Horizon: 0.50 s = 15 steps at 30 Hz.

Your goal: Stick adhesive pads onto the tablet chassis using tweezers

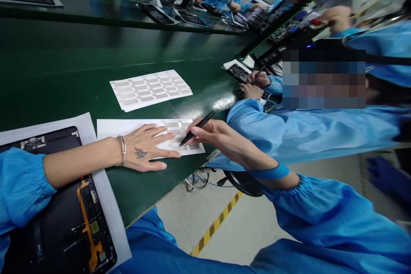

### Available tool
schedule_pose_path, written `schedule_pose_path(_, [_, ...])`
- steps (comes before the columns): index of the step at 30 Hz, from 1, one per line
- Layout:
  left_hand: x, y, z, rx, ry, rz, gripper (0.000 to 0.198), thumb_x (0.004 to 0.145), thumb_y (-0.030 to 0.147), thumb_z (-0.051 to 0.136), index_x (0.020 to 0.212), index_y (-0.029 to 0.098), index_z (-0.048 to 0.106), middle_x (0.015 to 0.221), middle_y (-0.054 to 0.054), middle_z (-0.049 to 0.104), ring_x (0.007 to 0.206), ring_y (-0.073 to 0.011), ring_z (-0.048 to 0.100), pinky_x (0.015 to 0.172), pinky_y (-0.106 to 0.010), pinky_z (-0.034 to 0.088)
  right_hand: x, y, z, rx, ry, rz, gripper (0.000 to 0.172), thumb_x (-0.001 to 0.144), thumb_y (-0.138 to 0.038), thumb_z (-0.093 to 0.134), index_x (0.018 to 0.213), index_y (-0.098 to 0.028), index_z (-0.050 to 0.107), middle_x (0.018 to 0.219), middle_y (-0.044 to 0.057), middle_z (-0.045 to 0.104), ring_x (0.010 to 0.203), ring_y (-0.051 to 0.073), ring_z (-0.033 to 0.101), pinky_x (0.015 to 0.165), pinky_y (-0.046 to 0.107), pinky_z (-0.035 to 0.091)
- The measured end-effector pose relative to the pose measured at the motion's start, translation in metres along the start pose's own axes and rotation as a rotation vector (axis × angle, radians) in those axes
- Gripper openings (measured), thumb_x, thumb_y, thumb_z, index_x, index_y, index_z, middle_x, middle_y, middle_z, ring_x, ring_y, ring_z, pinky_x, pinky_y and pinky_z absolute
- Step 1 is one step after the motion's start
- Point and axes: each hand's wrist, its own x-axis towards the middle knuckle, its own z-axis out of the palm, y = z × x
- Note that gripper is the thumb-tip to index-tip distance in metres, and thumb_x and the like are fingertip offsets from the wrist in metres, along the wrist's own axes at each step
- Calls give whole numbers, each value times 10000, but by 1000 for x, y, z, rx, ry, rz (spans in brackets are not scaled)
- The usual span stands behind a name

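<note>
My left hand (146, 147) lies flat with fingers spread on a white sheet (112, 127) bearing rows of grey stickers (175, 125). In my right hand (213, 132) is a pair of black tweezers (197, 128), pinched between thumb and fingers, with the tips down at the stickers near the sheet's right end. A stack of similar sticker sheets (150, 90) lies just beyond. Under my left forearm, at the lower left, an opened black device (58, 231) with an orange flex cable rests on white padding.
To the right, a co-worker in a blue sleeve (253, 124) works over a small opened device (237, 70). A raised shelf (105, 8) at the back holds more devices. The green table's (144, 197) front edge runs diagonally below my hands.
</note>
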Motion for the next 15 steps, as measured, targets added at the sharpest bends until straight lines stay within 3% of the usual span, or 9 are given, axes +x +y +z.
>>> schedule_pose_path(3, [0,0,0,-9,-7,-6,454,975,451,466,1423,376,456,1578,-56,281,1448,-332,241,1144,-493,215,2,-5,1,-16,-28,43,425,701,-597,745,731,-175,701,723,57,719,739,188,662,751,330,540])
schedule_pose_path(9, [0,-1,2,-13,8,-2,449,970,448,477,1414,381,467,1575,-61,286,1444,-333,254,1139,-500,230,2,-14,4,-52,-94,47,439,755,-588,702,722,-151,718,769,86,723,741,174,628,743,317,513])
schedule_pose_path(12, [0,0,1,-10,21,-4,443,966,441,485,1406,401,470,1568,-47,305,1437,-324,274,1137,-497,233,2,-17,3,-50,-83,36,409,746,-573,718,812,-169,728,754,64,715,704,168,610,690,306,500])
schedule_pose_path(15, [0,0,-1,-10,18,-6,446,960,435,495,1404,409,471,1564,-51,314,1428,-325,291,1129,-502,244,2,-14,3,-83,-49,4,410,714,-584,736,760,-177,729,729,50,696,672,162,589,657,301,487])
